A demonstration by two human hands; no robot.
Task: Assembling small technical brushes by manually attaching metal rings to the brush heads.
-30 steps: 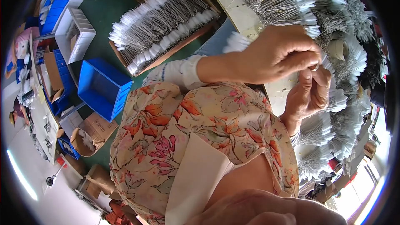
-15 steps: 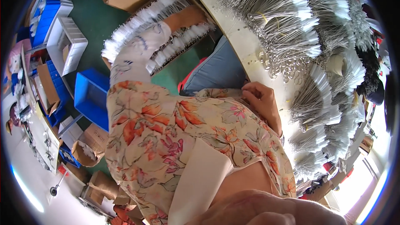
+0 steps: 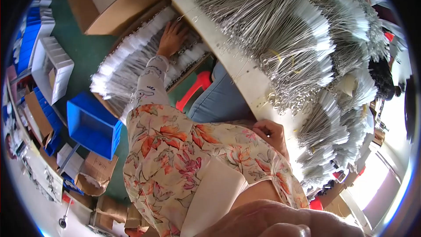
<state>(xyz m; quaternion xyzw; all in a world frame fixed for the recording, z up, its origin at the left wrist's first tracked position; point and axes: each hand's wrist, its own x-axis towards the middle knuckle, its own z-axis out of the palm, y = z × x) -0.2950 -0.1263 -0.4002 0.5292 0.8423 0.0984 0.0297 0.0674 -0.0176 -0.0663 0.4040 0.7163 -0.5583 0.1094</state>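
Note:
My left hand (image 3: pixel 172 38) lies with fingers spread on a cardboard box's load of thin wire-handled brushes (image 3: pixel 131 57) with white bristle ends. Its palm faces down, and no brush is seen gripped in it. My right hand (image 3: pixel 272 135) rests by the table edge, close to my blouse, with its fingers curled in. Whatever those fingers may hold is hidden. On the table (image 3: pixel 228 55) beyond it, more wire brushes (image 3: pixel 298 57) with looped ends lie in thick bundles, some bound with yellow ties.
An open cardboard box (image 3: pixel 118 17) stands past the brush box. Left on the green floor are a blue bin (image 3: pixel 94 125), a white crate (image 3: pixel 52 70) and a smaller carton (image 3: pixel 96 173). A red stool edge (image 3: pixel 195 88) shows beside my blue-trousered leg (image 3: pixel 221 98).
My left hand has drawn back from near the table edge and now lies spread on the boxed brushes. My right hand stays curled by the table. The whole view has shifted slightly.

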